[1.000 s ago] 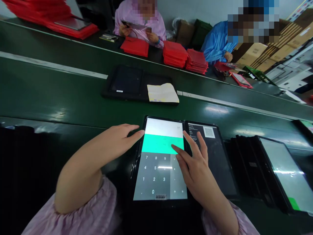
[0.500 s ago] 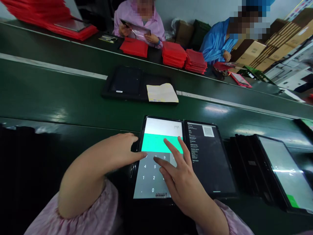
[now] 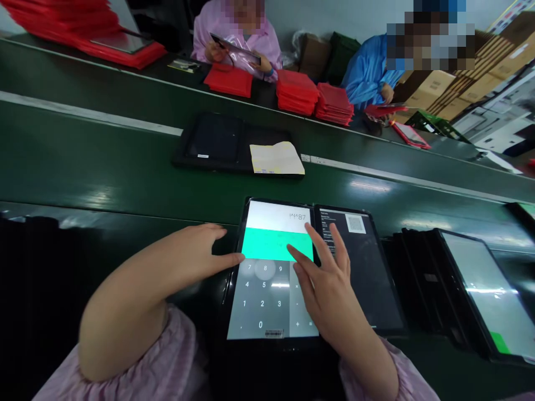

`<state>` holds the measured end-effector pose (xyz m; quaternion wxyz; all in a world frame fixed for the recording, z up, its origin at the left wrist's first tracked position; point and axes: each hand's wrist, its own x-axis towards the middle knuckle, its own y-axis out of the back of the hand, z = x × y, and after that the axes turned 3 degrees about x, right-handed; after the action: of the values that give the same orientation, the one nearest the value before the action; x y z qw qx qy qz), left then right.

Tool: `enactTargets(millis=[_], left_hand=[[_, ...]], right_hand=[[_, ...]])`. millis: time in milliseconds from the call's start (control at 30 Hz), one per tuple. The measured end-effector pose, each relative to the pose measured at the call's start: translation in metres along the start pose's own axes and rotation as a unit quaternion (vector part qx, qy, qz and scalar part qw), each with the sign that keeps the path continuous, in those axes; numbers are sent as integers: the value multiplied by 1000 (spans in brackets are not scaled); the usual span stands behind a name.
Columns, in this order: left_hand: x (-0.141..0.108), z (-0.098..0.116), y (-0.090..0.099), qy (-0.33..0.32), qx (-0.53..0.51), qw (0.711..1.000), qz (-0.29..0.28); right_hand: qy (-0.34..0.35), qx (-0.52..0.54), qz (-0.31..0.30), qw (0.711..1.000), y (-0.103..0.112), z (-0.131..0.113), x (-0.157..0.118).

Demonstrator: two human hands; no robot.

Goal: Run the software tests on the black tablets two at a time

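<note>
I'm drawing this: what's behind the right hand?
Behind the right hand are the lit calculator tablet and the dark-screened tablet beside it. The hand covers parts of both screens, so what shows there can't be seen.

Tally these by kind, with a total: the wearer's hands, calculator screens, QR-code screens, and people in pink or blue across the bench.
Wearer's hands: 2 (left hand, right hand)
Calculator screen: 1
QR-code screen: 1
People across the bench: 2 (person in pink, person in blue)
Total: 6
</note>
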<state>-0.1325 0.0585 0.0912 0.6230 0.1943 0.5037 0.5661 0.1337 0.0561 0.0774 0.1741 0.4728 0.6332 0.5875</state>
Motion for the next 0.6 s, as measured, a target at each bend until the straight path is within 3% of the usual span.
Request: enactTargets(millis=[200,433,600], left_hand=[[1,3,5,7,-14,1000,1],[-3,12,17,51,-22,998,-14],[1,6,14,74,-32,997,17]], right_hand=[[-50,-10,42,998,5,8,0],[-4,5,20,1000,3,0,1],[-2,52,124,991,16,13,-2]])
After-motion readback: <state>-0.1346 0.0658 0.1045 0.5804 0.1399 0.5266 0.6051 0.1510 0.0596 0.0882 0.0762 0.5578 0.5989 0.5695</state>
